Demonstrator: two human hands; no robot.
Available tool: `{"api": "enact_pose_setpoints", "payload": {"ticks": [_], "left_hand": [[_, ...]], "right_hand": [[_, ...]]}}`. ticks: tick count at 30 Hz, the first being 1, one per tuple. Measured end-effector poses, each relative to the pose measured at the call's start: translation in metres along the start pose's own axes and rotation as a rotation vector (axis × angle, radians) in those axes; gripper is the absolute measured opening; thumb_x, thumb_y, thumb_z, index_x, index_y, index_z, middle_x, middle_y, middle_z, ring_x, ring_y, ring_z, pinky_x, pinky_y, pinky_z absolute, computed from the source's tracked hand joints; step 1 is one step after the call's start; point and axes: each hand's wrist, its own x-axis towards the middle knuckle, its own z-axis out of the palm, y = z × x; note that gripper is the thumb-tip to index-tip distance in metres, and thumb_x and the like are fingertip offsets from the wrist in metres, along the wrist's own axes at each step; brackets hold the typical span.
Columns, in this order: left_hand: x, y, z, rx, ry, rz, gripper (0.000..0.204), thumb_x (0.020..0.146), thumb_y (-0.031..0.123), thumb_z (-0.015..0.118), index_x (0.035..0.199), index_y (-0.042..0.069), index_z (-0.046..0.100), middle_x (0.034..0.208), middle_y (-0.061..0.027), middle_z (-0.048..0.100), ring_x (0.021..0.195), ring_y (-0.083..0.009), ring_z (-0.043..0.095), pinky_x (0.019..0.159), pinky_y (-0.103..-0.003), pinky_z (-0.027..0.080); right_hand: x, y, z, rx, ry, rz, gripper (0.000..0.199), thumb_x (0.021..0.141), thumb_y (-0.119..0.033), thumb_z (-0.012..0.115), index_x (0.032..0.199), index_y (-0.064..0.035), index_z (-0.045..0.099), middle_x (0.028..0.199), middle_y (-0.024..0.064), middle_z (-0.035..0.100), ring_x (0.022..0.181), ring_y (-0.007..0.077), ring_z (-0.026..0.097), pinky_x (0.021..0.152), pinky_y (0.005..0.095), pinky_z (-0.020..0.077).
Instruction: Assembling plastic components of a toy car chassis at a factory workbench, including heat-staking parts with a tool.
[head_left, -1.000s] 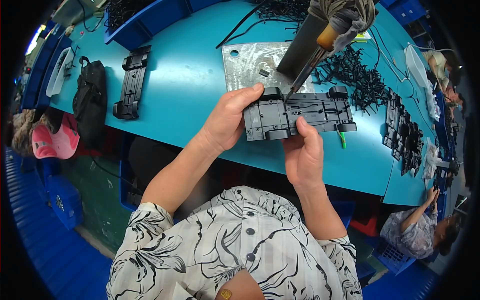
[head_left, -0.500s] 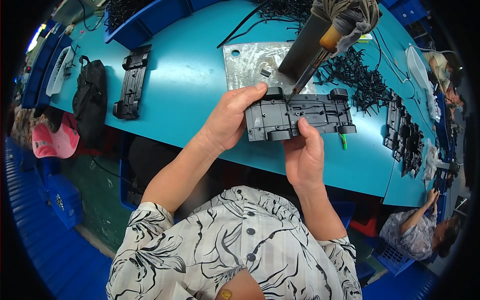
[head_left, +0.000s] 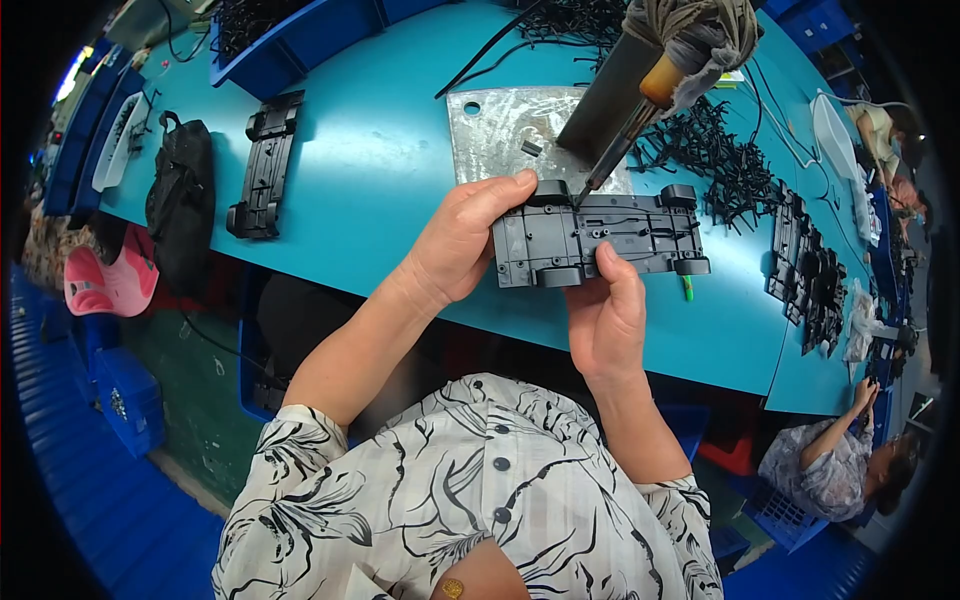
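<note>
Both my hands, left point(head_left: 455, 245) and right point(head_left: 605, 315), grip a dark grey toy car base point(head_left: 597, 238), underside up, wheels on, over the bench point(head_left: 380, 170).

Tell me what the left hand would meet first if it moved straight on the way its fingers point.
Probably the screwdriver tip resting on the toy car chassis that the left hand holds; depth is unclear.

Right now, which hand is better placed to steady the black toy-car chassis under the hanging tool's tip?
Probably left. The left hand wraps the chassis end nearest the tool tip, its fingers curled over the top edge. The right hand only supports the lower edge from below.
</note>
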Motion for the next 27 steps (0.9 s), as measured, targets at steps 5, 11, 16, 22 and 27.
{"api": "enact_pose_setpoints", "payload": {"ticks": [5, 11, 16, 22, 27], "left_hand": [[0.001, -0.0003, 0.0001, -0.005, -0.003, 0.0, 0.034, 0.094, 0.027, 0.051, 0.103, -0.006, 0.06, 0.097, -0.0119, 0.065, 0.085, -0.0167, 0.064, 0.076, -0.029, 0.053], [0.0016, 0.001, -0.002, -0.017, 0.012, -0.011, 0.034, 0.094, 0.026, 0.052, 0.103, -0.005, 0.06, 0.097, -0.0121, 0.065, 0.084, -0.0167, 0.064, 0.076, -0.029, 0.054], [0.0043, -0.0004, -0.0041, -0.039, -0.005, -0.014, 0.034, 0.094, 0.026, 0.052, 0.104, -0.006, 0.06, 0.098, -0.0125, 0.064, 0.085, -0.0169, 0.065, 0.076, -0.03, 0.054], [0.0056, -0.0007, -0.0042, -0.049, 0.0, -0.02, 0.035, 0.094, 0.026, 0.051, 0.105, -0.006, 0.059, 0.098, -0.0127, 0.064, 0.085, -0.0171, 0.065, 0.077, -0.029, 0.054], [0.0054, -0.0003, -0.0056, -0.057, -0.021, -0.02, 0.036, 0.094, 0.027, 0.053, 0.107, -0.006, 0.059, 0.1, -0.0127, 0.064, 0.086, -0.0175, 0.065, 0.078, -0.03, 0.054]], "right_hand": [[0.0013, 0.0012, -0.0026, 0.002, -0.005, 0.004, 0.035, 0.092, -0.021, 0.052, 0.12, -0.0018, 0.051, 0.119, 0.007, 0.058, 0.112, 0.0204, 0.054, 0.1, 0.0415, 0.0376], [0.0026, 0.0024, -0.0023, -0.022, 0.017, 0.006, 0.034, 0.092, -0.023, 0.053, 0.117, -0.001, 0.053, 0.115, 0.0082, 0.06, 0.108, 0.0209, 0.056, 0.098, 0.0415, 0.0396], [0.0041, 0.0034, -0.0066, -0.029, 0.043, 0.028, 0.034, 0.092, -0.023, 0.053, 0.117, -0.0008, 0.053, 0.115, 0.0089, 0.06, 0.108, 0.0207, 0.056, 0.097, 0.0412, 0.0407], [0.0044, 0.0017, -0.0022, -0.004, 0.013, 0.002, 0.034, 0.092, -0.022, 0.052, 0.119, -0.0003, 0.052, 0.116, 0.0089, 0.06, 0.108, 0.0209, 0.057, 0.098, 0.0413, 0.0404], [0.0044, -0.0008, 0.0005, 0.013, -0.037, 0.009, 0.035, 0.092, -0.022, 0.052, 0.119, 0.0003, 0.052, 0.117, 0.0082, 0.06, 0.11, 0.0208, 0.056, 0.099, 0.0413, 0.0395]]}}
